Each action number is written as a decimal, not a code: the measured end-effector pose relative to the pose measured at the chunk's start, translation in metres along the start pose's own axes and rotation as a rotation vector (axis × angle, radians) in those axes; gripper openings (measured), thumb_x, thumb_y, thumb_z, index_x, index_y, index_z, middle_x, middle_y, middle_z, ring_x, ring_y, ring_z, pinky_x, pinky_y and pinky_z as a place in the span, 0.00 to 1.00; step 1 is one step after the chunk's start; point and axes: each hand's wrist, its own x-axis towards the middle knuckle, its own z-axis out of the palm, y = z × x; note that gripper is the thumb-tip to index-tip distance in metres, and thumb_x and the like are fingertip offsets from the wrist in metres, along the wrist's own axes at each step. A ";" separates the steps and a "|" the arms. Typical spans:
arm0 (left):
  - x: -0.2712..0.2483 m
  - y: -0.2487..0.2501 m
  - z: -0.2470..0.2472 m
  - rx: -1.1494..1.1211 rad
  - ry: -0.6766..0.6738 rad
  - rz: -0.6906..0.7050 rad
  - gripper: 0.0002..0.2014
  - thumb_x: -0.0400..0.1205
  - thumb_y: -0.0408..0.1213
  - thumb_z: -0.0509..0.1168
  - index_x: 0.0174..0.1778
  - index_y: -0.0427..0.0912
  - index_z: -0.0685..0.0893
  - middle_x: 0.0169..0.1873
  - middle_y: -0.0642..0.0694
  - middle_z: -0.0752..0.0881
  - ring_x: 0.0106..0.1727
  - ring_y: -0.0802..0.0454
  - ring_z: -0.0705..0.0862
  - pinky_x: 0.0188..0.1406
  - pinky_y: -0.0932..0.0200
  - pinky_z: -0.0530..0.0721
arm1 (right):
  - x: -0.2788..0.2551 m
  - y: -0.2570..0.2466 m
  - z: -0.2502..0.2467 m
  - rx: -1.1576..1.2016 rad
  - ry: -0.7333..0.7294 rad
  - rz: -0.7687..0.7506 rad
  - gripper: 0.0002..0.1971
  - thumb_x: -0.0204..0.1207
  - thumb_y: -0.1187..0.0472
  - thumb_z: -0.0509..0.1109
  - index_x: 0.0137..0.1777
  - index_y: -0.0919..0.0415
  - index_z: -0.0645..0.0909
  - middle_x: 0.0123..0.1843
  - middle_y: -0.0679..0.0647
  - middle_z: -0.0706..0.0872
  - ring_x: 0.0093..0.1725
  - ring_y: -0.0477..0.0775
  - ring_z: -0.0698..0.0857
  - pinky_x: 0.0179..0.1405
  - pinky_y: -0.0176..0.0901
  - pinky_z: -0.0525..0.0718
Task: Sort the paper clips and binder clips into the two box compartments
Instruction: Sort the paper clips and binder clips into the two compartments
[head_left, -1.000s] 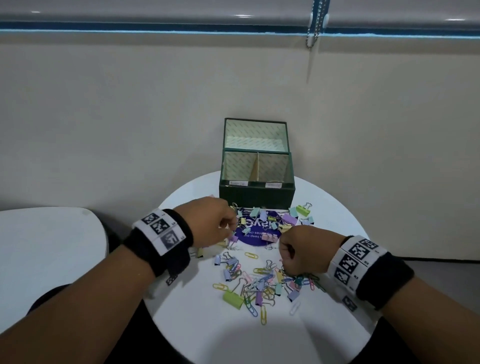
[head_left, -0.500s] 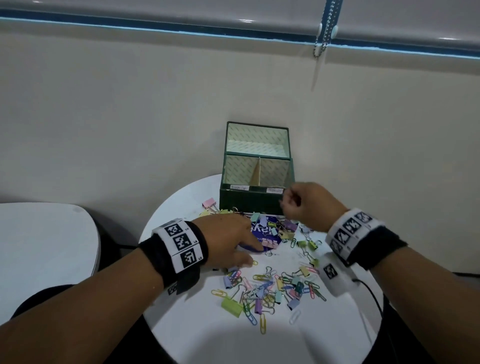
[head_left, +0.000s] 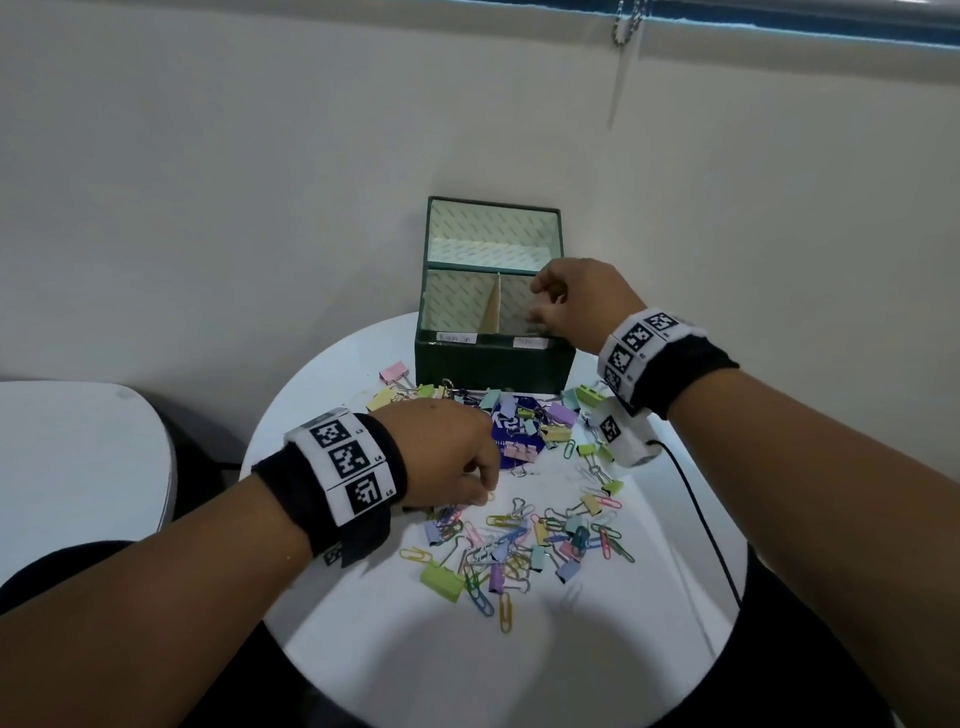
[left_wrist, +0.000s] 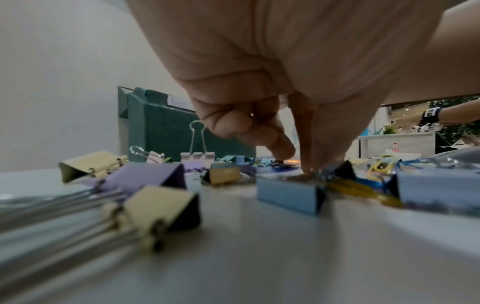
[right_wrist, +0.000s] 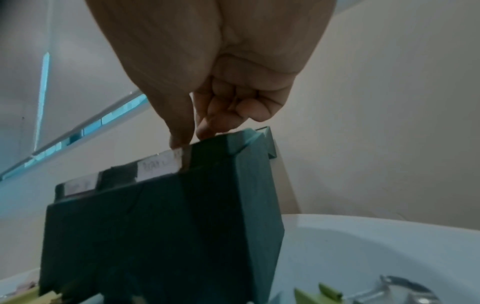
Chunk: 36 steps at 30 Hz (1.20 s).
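Note:
A dark green box with its lid up stands at the back of the round white table; a divider splits it into a left and a right compartment. My right hand hovers over the right compartment, thumb and forefinger pointing down past the rim; their tips are hidden. Mixed pastel paper clips and binder clips lie scattered in front of the box. My left hand is down on the table, with its thumb and forefinger tips pinching a yellow paper clip. The box stands behind it.
More binder clips lie on a purple sticker just before the box. A pink binder clip sits left of the box, a green one near me. A black cable runs along the right. Another white table stands left.
My right hand rose from the clip pile to above the box's right compartment. My left hand moved from near the box toward me, down to the clips.

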 end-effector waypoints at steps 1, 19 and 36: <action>0.000 0.001 0.000 0.002 -0.002 -0.003 0.08 0.81 0.54 0.68 0.53 0.59 0.89 0.47 0.60 0.81 0.50 0.58 0.81 0.52 0.54 0.84 | -0.008 0.000 -0.002 0.008 0.039 -0.015 0.11 0.76 0.55 0.80 0.55 0.50 0.84 0.44 0.43 0.85 0.40 0.39 0.83 0.38 0.29 0.79; -0.007 0.019 -0.007 -0.123 0.017 -0.051 0.12 0.86 0.40 0.54 0.55 0.55 0.83 0.48 0.58 0.80 0.49 0.55 0.79 0.48 0.58 0.75 | -0.108 0.024 0.006 -0.336 -0.503 -0.082 0.07 0.78 0.57 0.70 0.39 0.48 0.86 0.41 0.42 0.91 0.43 0.47 0.88 0.50 0.49 0.89; -0.012 0.020 -0.001 -0.031 0.068 -0.107 0.03 0.81 0.43 0.61 0.43 0.51 0.79 0.42 0.53 0.82 0.44 0.52 0.81 0.46 0.54 0.84 | -0.112 0.009 0.013 -0.335 -0.610 -0.108 0.05 0.75 0.61 0.66 0.39 0.55 0.82 0.35 0.49 0.91 0.36 0.51 0.86 0.43 0.47 0.89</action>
